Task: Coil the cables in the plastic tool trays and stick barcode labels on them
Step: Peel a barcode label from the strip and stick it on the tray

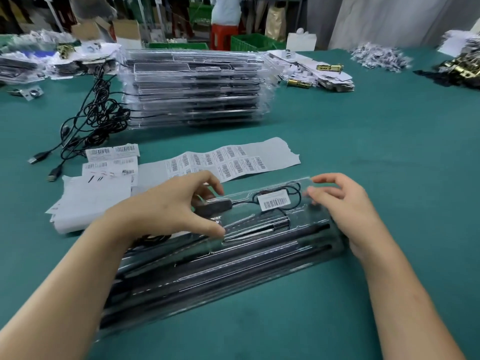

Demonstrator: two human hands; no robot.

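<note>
A clear plastic tool tray with long black tools lies slanted on the green table in front of me. A black cable is coiled in its far compartment, and a white barcode label is stuck over the coil. My left hand grips the tray's far left part, thumb at the front and fingers behind. My right hand holds the tray's right end, fingers curled over its far corner. A strip of barcode labels lies just behind the tray.
A tall stack of filled clear trays stands at the back centre. Loose black USB cables tangle to its left. Label sheets and white backing paper lie at my left. Brass hardware and paper piles line the far edge.
</note>
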